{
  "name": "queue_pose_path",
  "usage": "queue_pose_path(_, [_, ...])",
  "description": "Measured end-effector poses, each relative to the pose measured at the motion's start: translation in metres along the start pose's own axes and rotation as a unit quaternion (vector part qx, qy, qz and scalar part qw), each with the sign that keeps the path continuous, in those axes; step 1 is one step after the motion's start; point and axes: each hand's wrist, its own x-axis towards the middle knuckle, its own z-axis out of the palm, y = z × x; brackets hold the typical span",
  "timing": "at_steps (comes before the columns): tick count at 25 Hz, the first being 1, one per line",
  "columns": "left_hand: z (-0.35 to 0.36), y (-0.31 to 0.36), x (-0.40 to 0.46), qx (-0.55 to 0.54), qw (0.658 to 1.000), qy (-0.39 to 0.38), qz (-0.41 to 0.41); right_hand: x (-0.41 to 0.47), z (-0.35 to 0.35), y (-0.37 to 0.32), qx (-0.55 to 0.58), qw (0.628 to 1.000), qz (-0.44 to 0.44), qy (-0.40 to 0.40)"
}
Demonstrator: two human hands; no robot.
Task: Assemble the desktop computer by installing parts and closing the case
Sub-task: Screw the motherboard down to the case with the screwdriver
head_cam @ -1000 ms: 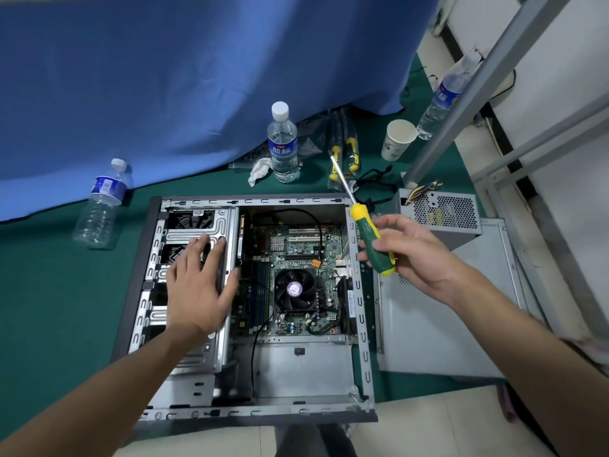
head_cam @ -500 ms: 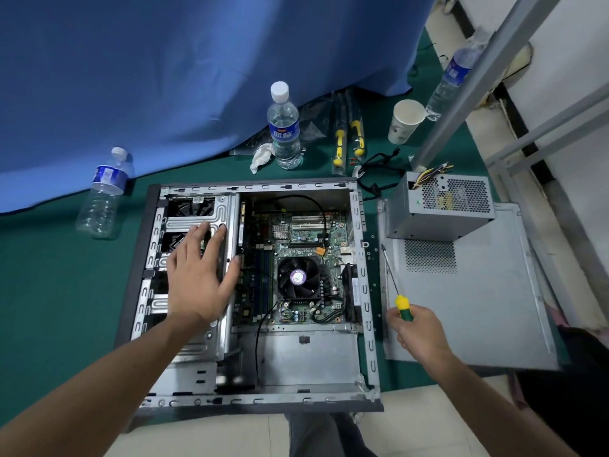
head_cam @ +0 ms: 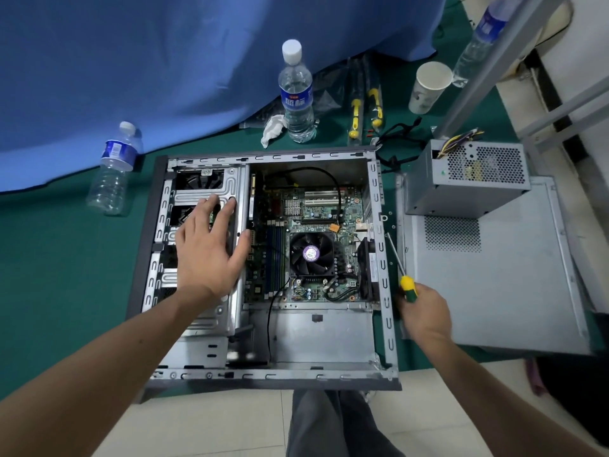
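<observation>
beside the open case (head_cam: 382,258), i am gripping the screwdriver (head_cam: 400,268) in my curled right hand (head_cam: 423,311), shaft lying along the rim, while my left hand (head_cam: 207,255) is pressing spread fingers on the drive cage (head_cam: 197,196).

three water bottles (head_cam: 296,94), one paper cup (head_cam: 428,87), one computer case (head_cam: 382,265)

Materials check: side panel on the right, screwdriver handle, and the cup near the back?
Side panel: looks like bare sheet metal, dull grey, with a punched vent grid.
Screwdriver handle: likely moulded plastic or rubber, glossy yellow and green; shaft is bright metal.
Cup: apparently paper, matte off-white, thin rolled rim.
</observation>
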Motion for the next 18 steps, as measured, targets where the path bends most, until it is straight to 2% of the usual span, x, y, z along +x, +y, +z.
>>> queue_pose_path(4, [0.002,-0.002,-0.001,-0.003,1.000,0.005,0.003,-0.005,-0.007,-0.003,0.019,0.999,-0.017,0.020])
queue_pose_path(12, [-0.004,0.003,-0.001,0.003,1.000,-0.023,-0.007,-0.042,-0.065,-0.033,0.220,0.973,-0.063,0.025])
queue_pose_path(18, [-0.038,0.031,0.004,0.074,0.983,-0.160,-0.044,-0.089,-0.091,-0.085,0.286,0.948,-0.120,-0.069])
